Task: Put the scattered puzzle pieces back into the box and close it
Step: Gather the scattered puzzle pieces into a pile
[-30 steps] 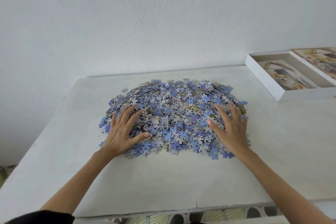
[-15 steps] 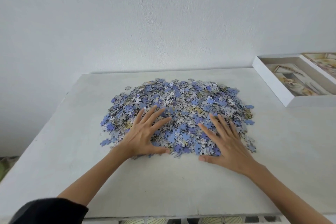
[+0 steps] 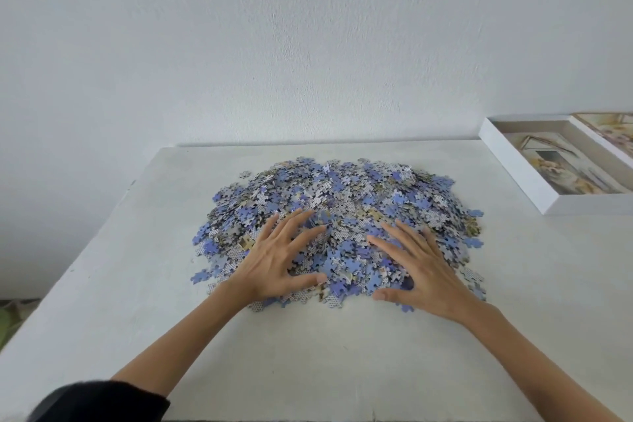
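Rightward, open box (image 3: 589, 204) (picture (image 3: 565, 166) inside)

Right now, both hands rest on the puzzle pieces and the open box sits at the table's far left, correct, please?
No: the head view shows the open box at the table's far right. The left hand and right hand do rest on the puzzle pieces.

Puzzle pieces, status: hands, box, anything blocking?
Left hand and right hand open, flat on puzzle pieces. Box open, far right, apart from pile. No obstacle seen between.
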